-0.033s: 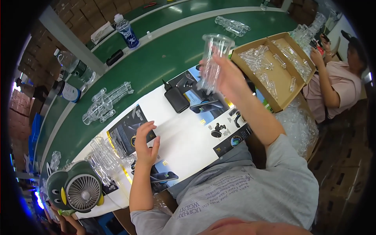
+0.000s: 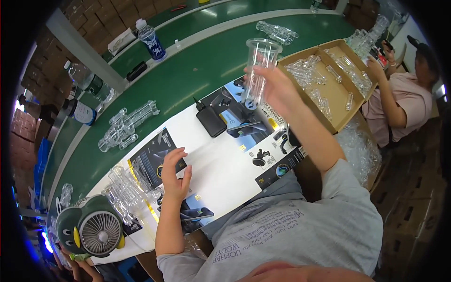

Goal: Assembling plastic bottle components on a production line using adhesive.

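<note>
In my right hand (image 2: 277,91) is a clear plastic tube (image 2: 260,58) with a flared rim, held tilted above the printed sheet, its fingers wrapped round the middle. The tube's lower end is partly blurred. My left hand (image 2: 174,176) hovers over the sheet's left part, thumb and fingers apart, holding nothing. Beside it lies a cluster of clear tubular pieces (image 2: 124,190). A black box-shaped device (image 2: 211,121) with a short cable rests on the white printed sheet (image 2: 206,160) between my hands. Further left, an assembled clear piece (image 2: 127,124) lies on the green table (image 2: 188,70).
A divided cardboard tray (image 2: 342,120) with several small clear tubes stands at the right, near a bag of clear wrap (image 2: 358,152). A penguin-shaped fan (image 2: 99,232) sits at the lower left. Bottles (image 2: 152,43) line the far edge. Another person (image 2: 399,101) works at the far right.
My right hand and the tube have shifted very slightly to the right. My left hand stays in place.
</note>
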The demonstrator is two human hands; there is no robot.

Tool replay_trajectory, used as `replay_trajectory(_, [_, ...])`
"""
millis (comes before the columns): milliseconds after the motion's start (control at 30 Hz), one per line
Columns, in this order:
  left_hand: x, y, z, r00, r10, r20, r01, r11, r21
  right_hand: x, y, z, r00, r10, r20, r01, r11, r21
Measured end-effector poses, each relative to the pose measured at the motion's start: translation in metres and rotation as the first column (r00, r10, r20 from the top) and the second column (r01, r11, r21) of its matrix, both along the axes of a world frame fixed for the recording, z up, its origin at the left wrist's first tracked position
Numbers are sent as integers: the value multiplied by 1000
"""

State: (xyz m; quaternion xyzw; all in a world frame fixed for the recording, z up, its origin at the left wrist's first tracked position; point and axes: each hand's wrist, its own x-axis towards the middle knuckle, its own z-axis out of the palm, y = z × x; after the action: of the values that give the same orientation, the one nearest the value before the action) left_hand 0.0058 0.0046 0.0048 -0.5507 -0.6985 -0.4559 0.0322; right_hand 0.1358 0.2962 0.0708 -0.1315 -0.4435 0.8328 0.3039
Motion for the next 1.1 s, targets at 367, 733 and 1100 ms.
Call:
replay_trajectory(367, [0, 7, -1, 995, -16, 102, 24, 997, -78, -6, 256, -34, 892, -427, 145, 437, 898, -45])
replay_trajectory(733, [-4, 5, -9, 978, 69, 195, -48, 993, -112, -76, 289, -67, 811, -485, 327, 512, 859, 5])
replay_trajectory(1100, [-4, 5, -10, 967, 58, 246, -42, 997, -68, -88, 201, -45, 979, -153, 131, 168, 980, -110])
